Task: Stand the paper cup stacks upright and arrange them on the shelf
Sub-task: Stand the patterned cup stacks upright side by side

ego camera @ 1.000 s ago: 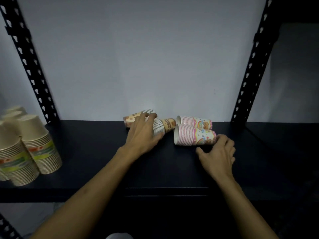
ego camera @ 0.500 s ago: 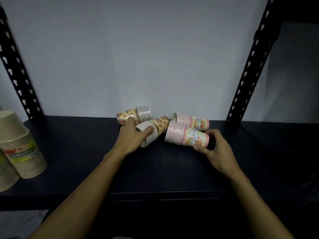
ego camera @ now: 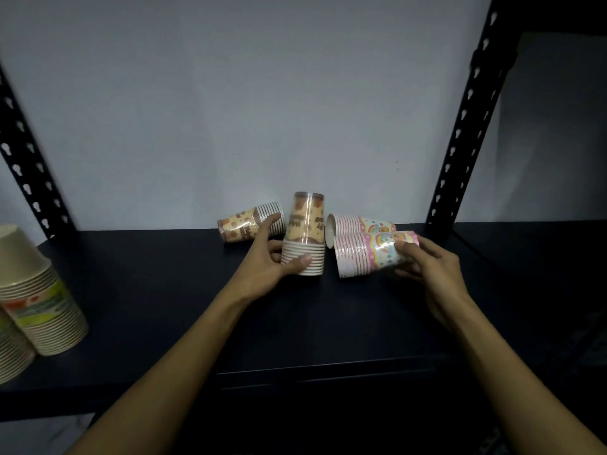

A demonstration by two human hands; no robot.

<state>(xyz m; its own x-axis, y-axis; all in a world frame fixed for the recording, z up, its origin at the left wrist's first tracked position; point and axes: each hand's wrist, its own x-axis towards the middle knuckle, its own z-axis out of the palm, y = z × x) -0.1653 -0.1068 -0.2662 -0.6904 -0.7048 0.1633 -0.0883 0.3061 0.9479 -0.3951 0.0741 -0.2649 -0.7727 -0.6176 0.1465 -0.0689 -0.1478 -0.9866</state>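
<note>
Green-banded cup stacks [ego camera: 39, 300] cut off by left edge, well left of the upright brown stack [ego camera: 304, 234]. Left hand [ego camera: 267, 257] covers part of the lying brown stack [ego camera: 244, 223]. Rear pink stack [ego camera: 358, 223] half hidden behind front pink stack [ego camera: 364, 254]. Prints too blurred to read.

Brown-print cup stack [ego camera: 304, 231] — pink-striped rainbow stack [ego camera: 368, 254]; black shelf [ego camera: 164, 290]; beige-green stacks [ego camera: 42, 297].

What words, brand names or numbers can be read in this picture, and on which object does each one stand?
None can be read.
Upright brown stack in the left hand: dark print like letters, too blurred.
Lying brown stack behind it: dark marks, too blurred.
Pink stack in the right hand: picture only, no clear text.
Rear pink stack: the same.
Beige stacks at left: coloured label, too blurred.
</note>
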